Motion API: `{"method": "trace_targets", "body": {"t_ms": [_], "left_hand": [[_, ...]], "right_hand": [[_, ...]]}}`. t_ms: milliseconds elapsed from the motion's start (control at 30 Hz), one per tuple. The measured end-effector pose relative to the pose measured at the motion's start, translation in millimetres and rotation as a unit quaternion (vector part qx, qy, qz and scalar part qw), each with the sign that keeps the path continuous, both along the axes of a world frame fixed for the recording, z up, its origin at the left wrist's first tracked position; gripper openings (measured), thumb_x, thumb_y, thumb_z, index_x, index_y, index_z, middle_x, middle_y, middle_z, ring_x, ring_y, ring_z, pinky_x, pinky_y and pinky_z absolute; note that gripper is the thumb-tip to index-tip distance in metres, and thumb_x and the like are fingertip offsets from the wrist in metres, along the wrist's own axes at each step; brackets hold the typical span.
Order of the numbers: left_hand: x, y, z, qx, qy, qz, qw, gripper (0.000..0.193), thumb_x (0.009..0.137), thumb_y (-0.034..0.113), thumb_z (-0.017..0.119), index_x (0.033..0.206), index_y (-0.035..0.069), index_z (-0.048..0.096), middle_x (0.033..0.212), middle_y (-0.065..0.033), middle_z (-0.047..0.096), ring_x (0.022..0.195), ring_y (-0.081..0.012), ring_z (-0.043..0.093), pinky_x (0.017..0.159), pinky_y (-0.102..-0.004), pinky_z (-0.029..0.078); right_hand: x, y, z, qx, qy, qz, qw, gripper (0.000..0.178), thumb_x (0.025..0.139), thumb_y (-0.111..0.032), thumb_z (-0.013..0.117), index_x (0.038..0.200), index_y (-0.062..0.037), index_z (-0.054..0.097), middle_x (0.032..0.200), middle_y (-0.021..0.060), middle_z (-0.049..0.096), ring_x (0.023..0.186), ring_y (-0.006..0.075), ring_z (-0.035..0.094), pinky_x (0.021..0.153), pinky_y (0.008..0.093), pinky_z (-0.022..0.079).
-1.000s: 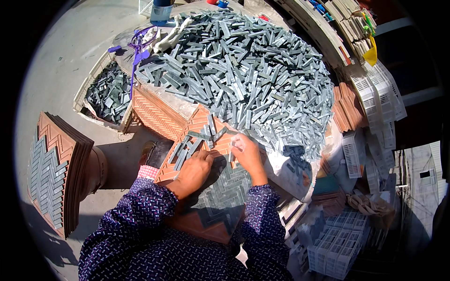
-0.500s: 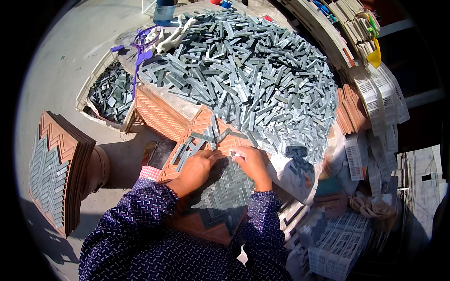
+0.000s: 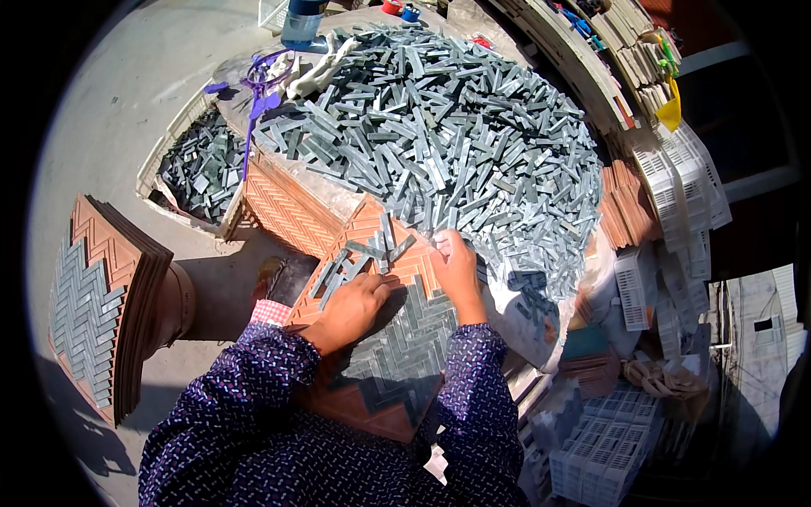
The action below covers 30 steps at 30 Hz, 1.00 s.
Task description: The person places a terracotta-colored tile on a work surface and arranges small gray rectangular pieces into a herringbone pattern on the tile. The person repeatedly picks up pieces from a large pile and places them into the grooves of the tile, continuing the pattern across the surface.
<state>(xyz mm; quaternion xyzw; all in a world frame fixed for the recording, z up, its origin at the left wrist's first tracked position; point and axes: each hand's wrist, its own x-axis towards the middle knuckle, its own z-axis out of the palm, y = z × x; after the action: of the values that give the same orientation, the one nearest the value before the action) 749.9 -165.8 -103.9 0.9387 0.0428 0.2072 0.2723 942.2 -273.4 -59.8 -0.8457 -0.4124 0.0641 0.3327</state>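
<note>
A terracotta-coloured board (image 3: 372,221) with herringbone grooves lies in front of me. Its near part is filled with grey stone strips (image 3: 397,346) set in a zigzag. My left hand (image 3: 351,311) rests on the board with its fingers curled together, beside several loose strips (image 3: 363,252) on the upper grooves; whatever its fingertips hold is hidden. My right hand (image 3: 459,275) is at the board's far right edge, next to the big heap of grey strips (image 3: 456,127). Its thumb and fingers are pinched, and what is between them cannot be made out.
To the left stands a stack of similar boards (image 3: 127,313), the top one partly filled. A white crate (image 3: 160,152) of dark pieces sits beyond it. White gloves (image 3: 317,72) and a purple strap (image 3: 252,127) lie by the heap. White plastic baskets (image 3: 604,439) are stacked at right.
My right hand has moved up and slightly right, from the grooves by the set strips to the board's edge near the heap. My left hand has barely shifted.
</note>
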Motion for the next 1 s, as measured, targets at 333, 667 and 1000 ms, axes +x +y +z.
{"method": "trace_targets", "body": {"t_ms": [333, 667, 1000], "left_hand": [[0, -2, 0, -0.021, -0.02, 0.0, 1.0, 0.022, 0.077, 0.006, 0.055, 0.098, 0.002, 0.061, 0.097, -0.0112, 0.059, 0.093, -0.0253, 0.058, 0.08, -0.0336, 0.049], [8, -5, 2, -0.007, 0.004, -0.007, 1.0, 0.027, 0.077, 0.007, 0.056, 0.103, 0.002, 0.062, 0.097, -0.0105, 0.059, 0.093, -0.0254, 0.059, 0.08, -0.0326, 0.049], [9, -2, 6, 0.0, 0.009, -0.005, 1.0, 0.034, 0.077, 0.007, 0.056, 0.11, 0.003, 0.062, 0.1, -0.0096, 0.06, 0.092, -0.0249, 0.059, 0.079, -0.0325, 0.05]], "right_hand": [[2, -10, -10, 0.021, 0.216, -0.002, 0.976, 0.018, 0.084, -0.008, 0.066, 0.1, -0.0004, 0.066, 0.078, 0.0028, 0.065, 0.063, 0.0073, 0.056, 0.055, 0.0221, 0.046], [15, -34, -22, -0.081, 0.059, 0.066, 0.993, 0.024, 0.08, -0.005, 0.066, 0.104, -0.0038, 0.068, 0.085, 0.0123, 0.067, 0.07, 0.0229, 0.063, 0.065, 0.0321, 0.051], [6, -27, 9, -0.094, -0.128, -0.038, 0.987, 0.028, 0.077, -0.007, 0.068, 0.104, -0.0046, 0.064, 0.096, 0.0185, 0.063, 0.089, 0.0388, 0.061, 0.075, 0.0443, 0.049]]}}
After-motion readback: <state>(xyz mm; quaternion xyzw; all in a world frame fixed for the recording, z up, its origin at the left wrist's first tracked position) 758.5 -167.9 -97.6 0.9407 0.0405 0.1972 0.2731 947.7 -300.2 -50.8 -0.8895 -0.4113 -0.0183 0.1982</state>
